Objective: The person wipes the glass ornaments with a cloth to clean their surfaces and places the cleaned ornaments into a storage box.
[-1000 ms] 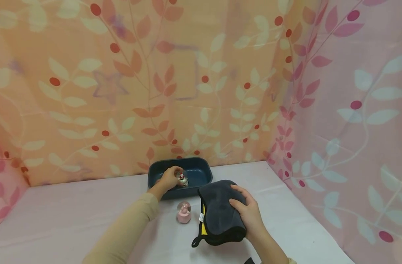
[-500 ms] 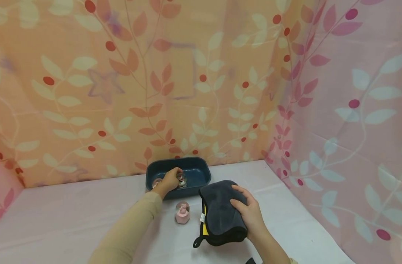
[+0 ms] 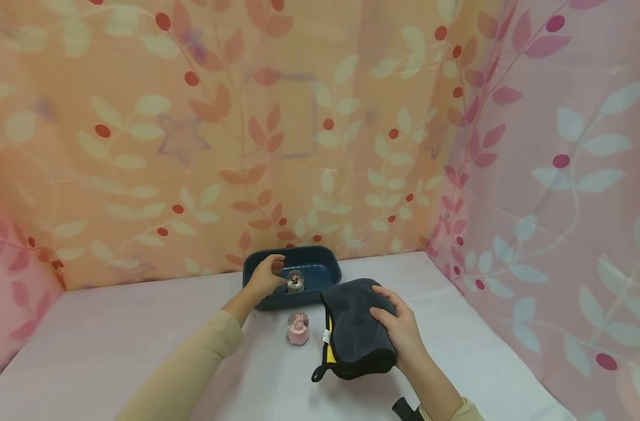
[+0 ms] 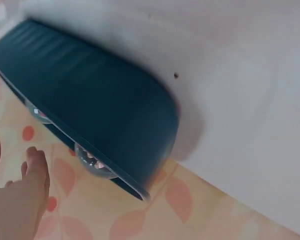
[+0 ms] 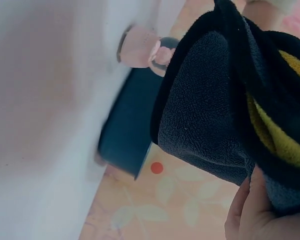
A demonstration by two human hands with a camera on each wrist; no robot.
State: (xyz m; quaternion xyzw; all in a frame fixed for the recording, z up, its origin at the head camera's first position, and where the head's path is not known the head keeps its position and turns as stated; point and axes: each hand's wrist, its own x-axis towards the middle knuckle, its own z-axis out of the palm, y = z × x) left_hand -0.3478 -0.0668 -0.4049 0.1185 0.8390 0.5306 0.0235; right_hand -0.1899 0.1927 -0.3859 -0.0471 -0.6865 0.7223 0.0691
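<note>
Grey cloth (image 3: 356,327) fills right grip (image 3: 402,334), left grip (image 3: 265,280) relaxed — a swing could topple pink globe (image 3: 298,328) by tray's (image 3: 288,302) front edge.

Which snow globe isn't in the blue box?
The pink globe standing on the table, in front of the box; the other two globes are inside it.

in front of you is a table (image 3: 141,327) covered in white. on it sit a dark blue tub (image 3: 298,300) and, nearer to you, a pink snow globe (image 3: 298,330).
</note>
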